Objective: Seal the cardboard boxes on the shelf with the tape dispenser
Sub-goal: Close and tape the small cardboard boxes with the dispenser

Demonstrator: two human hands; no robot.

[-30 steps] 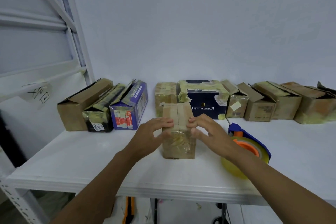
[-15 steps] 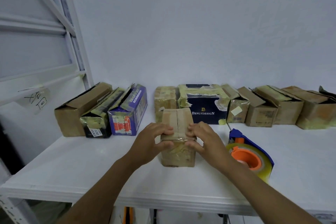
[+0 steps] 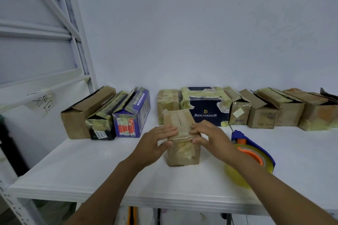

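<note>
The small cardboard box [image 3: 182, 153] stands in the middle of the white shelf [image 3: 82, 170], near its front edge. It is brown and worn. Its two top flaps are closed, with a seam between them, and glossy yellowish tape covers its front face.

The left hand [image 3: 155, 144] is at 9 o'clock of the box and the right hand [image 3: 212, 137] at 3 o'clock. Each grip holds the top front edge, with fingers on a flap and the thumb on the front face.

The tape dispenser [image 3: 254, 144], blue with an orange hub and a yellow roll, lies at 3 o'clock, near the box; the right forearm hides part of it. At 12 o'clock, along the wall, is a row of boxes: a dark blue box [image 3: 206, 120] just behind, a purple box [image 3: 133, 113] at 10 o'clock, and brown boxes [image 3: 289, 113] with raised flaps at 2 o'clock.
</note>
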